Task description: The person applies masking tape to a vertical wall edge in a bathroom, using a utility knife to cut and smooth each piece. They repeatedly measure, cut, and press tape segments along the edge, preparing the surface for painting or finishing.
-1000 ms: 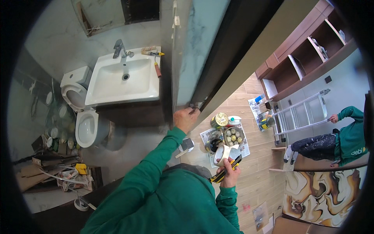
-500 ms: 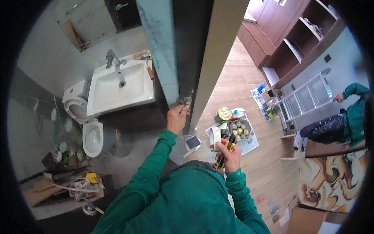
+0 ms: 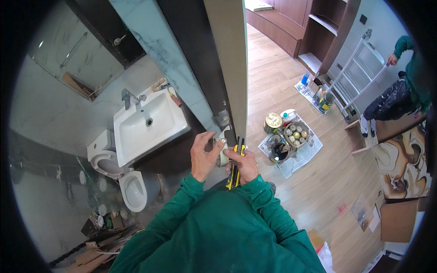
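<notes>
My right hand [image 3: 246,166] is closed round a yellow-and-black utility knife [image 3: 233,178], possibly two side by side, and also grips a pale roll of tape [image 3: 223,157]. The knife points away from me, its yellow end near my shirt. My left hand [image 3: 205,157] is raised beside the roll, thumb and forefinger apart and curved. Its thumb tip lies over the roll's edge; whether it presses on it I cannot tell. Just beyond both hands runs the dark door frame [image 3: 200,59], with a small greyish patch [image 3: 222,118] low on it.
A white sink [image 3: 154,125], toilet [image 3: 105,159] and bidet [image 3: 136,193] stand to the left. On the right, newspaper [image 3: 296,161] carries a tin [image 3: 273,122], a container of small cans [image 3: 297,134] and a dark pot [image 3: 279,152]. Farther right, a co-worker [image 3: 391,98] holds a ladder [image 3: 359,73].
My left hand has left the door frame and come to the tape roll. My right hand has moved left with knife and roll, so both hands meet before me. The view has shifted.
</notes>
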### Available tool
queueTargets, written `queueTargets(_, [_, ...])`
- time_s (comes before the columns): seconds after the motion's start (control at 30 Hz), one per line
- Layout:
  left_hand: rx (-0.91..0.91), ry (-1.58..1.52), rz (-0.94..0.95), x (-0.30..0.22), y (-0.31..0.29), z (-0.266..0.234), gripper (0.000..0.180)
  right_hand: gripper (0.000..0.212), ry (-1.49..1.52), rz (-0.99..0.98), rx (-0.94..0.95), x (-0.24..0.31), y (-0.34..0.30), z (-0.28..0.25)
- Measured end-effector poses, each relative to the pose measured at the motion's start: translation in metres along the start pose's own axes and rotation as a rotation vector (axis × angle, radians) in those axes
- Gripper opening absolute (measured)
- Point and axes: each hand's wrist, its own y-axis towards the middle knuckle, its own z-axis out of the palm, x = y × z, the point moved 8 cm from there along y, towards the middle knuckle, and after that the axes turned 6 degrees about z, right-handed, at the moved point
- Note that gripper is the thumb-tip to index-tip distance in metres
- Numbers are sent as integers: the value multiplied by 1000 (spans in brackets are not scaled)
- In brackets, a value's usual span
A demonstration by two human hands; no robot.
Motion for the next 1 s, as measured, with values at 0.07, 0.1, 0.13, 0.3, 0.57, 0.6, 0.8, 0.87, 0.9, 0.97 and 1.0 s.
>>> queueTargets(0.07, [31, 23, 99, -3, 10, 1, 37, 27, -84, -53, -20, 1, 3, 1])
queueTargets(0.1, [47, 43, 138, -3, 15, 2, 35, 27, -126, -72, -26, 1, 3, 2])
queueTargets(0.13, [60, -20, 54, 6, 18, 5, 34, 28, -130, -68, -35, 0, 4, 1])
queueTargets(0.3, [89, -221, -208, 35, 28, 25, 27, 33, -90, -49, -66, 1, 3, -3])
queueTargets(0.57, [86, -135, -201, 28, 54, 31, 27, 39, 121, -32, 26, -1, 12, 10])
queueTargets(0.6, [116, -56, -161, 23, 59, 30, 26, 40, 153, -35, 34, -2, 14, 12])
queueTargets(0.8, [197, 300, 46, -8, 83, 25, 27, 38, 323, 0, 33, -14, 27, 22])
queueTargets(0.87, [200, 383, 45, -14, 85, 25, 26, 38, 379, -4, 52, -15, 30, 26])
queueTargets(0.9, [202, 425, 44, -17, 85, 26, 26, 38, 406, 2, 50, -17, 32, 27])
queueTargets(0.97, [221, 476, 18, -20, 85, 28, 25, 38, 431, -4, 70, -17, 35, 29])
queueTargets(1.0, [226, 502, 8, -22, 85, 28, 25, 38, 442, 1, 77, -19, 37, 30])
